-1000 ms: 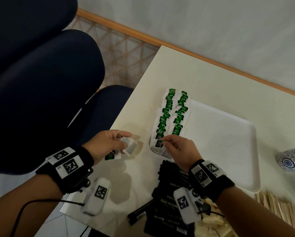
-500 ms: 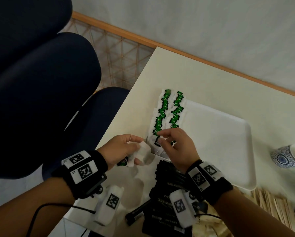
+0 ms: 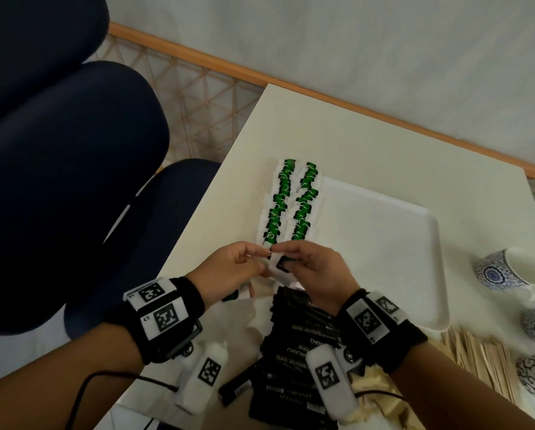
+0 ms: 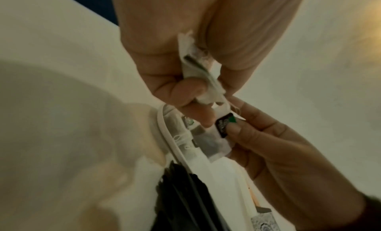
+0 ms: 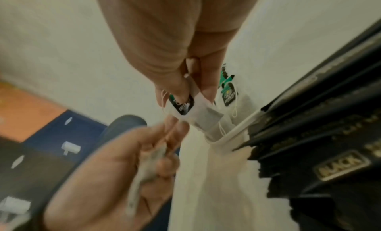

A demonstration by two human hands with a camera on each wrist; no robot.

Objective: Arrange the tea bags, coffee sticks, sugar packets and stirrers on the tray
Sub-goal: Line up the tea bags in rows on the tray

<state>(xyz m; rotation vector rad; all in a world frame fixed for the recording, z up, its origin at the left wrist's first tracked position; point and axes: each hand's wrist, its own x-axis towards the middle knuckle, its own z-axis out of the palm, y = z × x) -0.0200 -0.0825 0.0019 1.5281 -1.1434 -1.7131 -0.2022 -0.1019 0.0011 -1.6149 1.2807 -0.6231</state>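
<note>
Both hands meet over the near-left corner of the tray, each holding tea bags.

The cream table (image 3: 337, 128) carries a white tray (image 3: 409, 268) with two rows of green-tagged tea bags (image 3: 291, 203) along its left edge. Near the tray's front edge lies a pile of black coffee sticks (image 3: 294, 346); wooden stirrers (image 3: 477, 358) lie to the right of them, beside blue-patterned cups (image 3: 505, 271). The left hand (image 3: 229, 271) has its fingers curled round a crumpled bunch of white tea bags (image 4: 195, 66). The right hand (image 3: 315, 271) pinches one tea bag (image 5: 193, 110) by its tag end between thumb and finger, just above the tray's corner.
</note>
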